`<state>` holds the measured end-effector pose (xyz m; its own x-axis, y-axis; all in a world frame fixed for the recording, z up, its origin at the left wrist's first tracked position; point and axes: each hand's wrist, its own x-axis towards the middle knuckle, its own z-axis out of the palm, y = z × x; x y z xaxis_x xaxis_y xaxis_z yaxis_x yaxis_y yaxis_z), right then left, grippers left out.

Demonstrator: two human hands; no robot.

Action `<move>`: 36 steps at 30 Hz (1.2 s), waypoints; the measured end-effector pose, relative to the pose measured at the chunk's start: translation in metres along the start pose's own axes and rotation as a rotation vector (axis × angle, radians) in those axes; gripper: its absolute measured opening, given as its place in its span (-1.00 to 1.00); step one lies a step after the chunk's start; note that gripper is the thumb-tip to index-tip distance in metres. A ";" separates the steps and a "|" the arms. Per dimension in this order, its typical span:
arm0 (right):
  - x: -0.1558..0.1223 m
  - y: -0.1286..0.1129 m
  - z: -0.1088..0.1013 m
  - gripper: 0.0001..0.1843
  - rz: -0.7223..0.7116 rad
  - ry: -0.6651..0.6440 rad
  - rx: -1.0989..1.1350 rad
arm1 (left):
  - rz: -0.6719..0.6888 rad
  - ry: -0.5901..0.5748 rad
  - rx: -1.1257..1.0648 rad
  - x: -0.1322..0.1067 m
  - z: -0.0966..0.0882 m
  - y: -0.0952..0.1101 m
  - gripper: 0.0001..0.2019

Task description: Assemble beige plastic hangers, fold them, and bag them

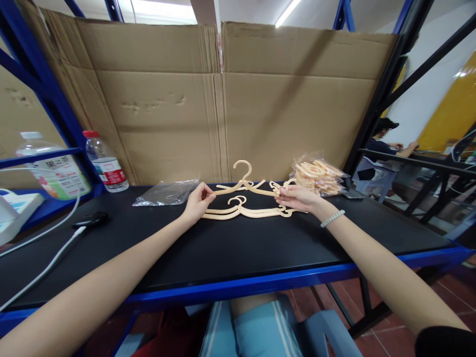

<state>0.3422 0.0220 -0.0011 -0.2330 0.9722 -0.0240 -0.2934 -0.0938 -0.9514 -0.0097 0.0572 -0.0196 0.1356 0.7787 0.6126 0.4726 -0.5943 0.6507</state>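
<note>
A cream plastic hanger (pixel 243 184) is held just above the black tabletop (pixel 230 248), hook pointing up. My left hand (pixel 198 201) pinches its left arm end. My right hand (pixel 297 197), with a bead bracelet on the wrist, pinches its right arm end. Below it, a stack of the same cream hangers (pixel 241 211) lies flat on the table, between my two hands.
A clear bag of more cream hangers (pixel 318 176) sits at the back right. An empty clear plastic bag (pixel 165 193) lies at the back left. Water bottles (pixel 106 163) stand far left by white cables (pixel 44 267). Cardboard (pixel 223 99) walls the back. Another person sits far right.
</note>
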 end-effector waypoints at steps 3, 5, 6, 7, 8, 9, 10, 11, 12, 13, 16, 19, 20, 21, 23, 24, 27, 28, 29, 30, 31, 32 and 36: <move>-0.001 -0.001 0.002 -0.84 0.043 -0.020 0.009 | -0.003 -0.004 -0.003 0.000 0.000 0.001 -0.84; -0.001 -0.002 0.002 -0.85 0.066 -0.022 0.015 | -0.005 -0.007 -0.006 0.000 0.000 0.002 -0.84; -0.001 -0.003 0.002 -0.85 0.078 -0.020 0.018 | -0.006 -0.008 -0.009 0.000 0.000 0.002 -0.84; -0.001 -0.003 0.001 -0.85 0.090 -0.017 0.019 | -0.006 -0.007 -0.012 -0.001 0.000 0.003 -0.84; 0.000 -0.004 0.001 -0.85 0.101 -0.013 0.019 | -0.007 -0.007 -0.016 -0.001 0.000 0.004 -0.84; 0.000 -0.004 0.001 -0.84 0.110 -0.009 0.019 | -0.008 -0.005 -0.020 -0.001 0.000 0.004 -0.84; 0.000 -0.005 0.001 -0.84 0.117 -0.006 0.016 | -0.008 -0.004 -0.025 -0.001 0.000 0.005 -0.84; 0.000 -0.005 0.001 -0.84 0.120 -0.003 0.013 | -0.009 -0.003 -0.030 -0.001 0.000 0.005 -0.84; 0.000 -0.005 0.001 -0.83 0.119 0.000 0.009 | -0.008 -0.001 -0.035 -0.001 0.000 0.006 -0.83; 0.000 -0.005 0.001 -0.83 0.114 0.003 0.004 | -0.008 -0.001 -0.040 -0.001 0.000 0.006 -0.83; 0.000 -0.003 0.002 -0.80 0.070 0.018 -0.009 | -0.007 -0.003 -0.058 -0.001 0.001 0.008 -0.82; 0.001 0.000 0.002 -0.74 -0.011 0.043 -0.017 | -0.008 -0.005 -0.072 -0.001 0.001 0.010 -0.82; 0.001 0.001 0.003 -0.73 -0.040 0.055 -0.020 | -0.008 -0.004 -0.077 -0.002 0.000 0.011 -0.82; 0.002 0.003 0.005 -0.72 -0.067 0.065 -0.021 | -0.008 -0.003 -0.081 -0.002 0.000 0.011 -0.83; 0.003 0.006 0.009 -0.73 -0.115 0.078 -0.025 | -0.005 -0.003 -0.088 -0.002 0.000 0.013 -0.83; 0.003 0.007 0.011 -0.74 -0.131 0.078 -0.026 | -0.003 -0.005 -0.091 -0.003 0.000 0.014 -0.84; 0.003 0.010 0.017 -0.76 -0.154 0.063 -0.026 | 0.001 -0.007 -0.088 -0.003 0.001 0.013 -0.84; 0.003 0.010 0.018 -0.76 -0.159 0.061 -0.023 | 0.002 -0.006 -0.082 -0.003 0.001 0.012 -0.84; 0.004 0.011 0.017 -0.77 -0.164 0.063 -0.018 | 0.002 -0.005 -0.076 -0.003 0.001 0.011 -0.84; 0.004 0.010 0.016 -0.78 -0.171 0.069 -0.012 | 0.002 -0.003 -0.068 -0.003 0.001 0.010 -0.83; 0.005 0.010 0.013 -0.79 -0.177 0.076 -0.006 | 0.001 -0.002 -0.061 -0.003 0.002 0.008 -0.83; 0.006 0.009 0.010 -0.80 -0.180 0.084 0.000 | 0.000 -0.001 -0.053 -0.002 0.002 0.007 -0.83; 0.006 0.003 -0.002 -0.82 -0.154 0.086 0.012 | -0.002 0.004 -0.034 -0.002 0.002 0.002 -0.82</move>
<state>0.3414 0.0281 -0.0045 -0.1049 0.9900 0.0948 -0.3310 0.0551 -0.9420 -0.0073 0.0548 -0.0202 0.1315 0.7789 0.6132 0.4431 -0.5995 0.6665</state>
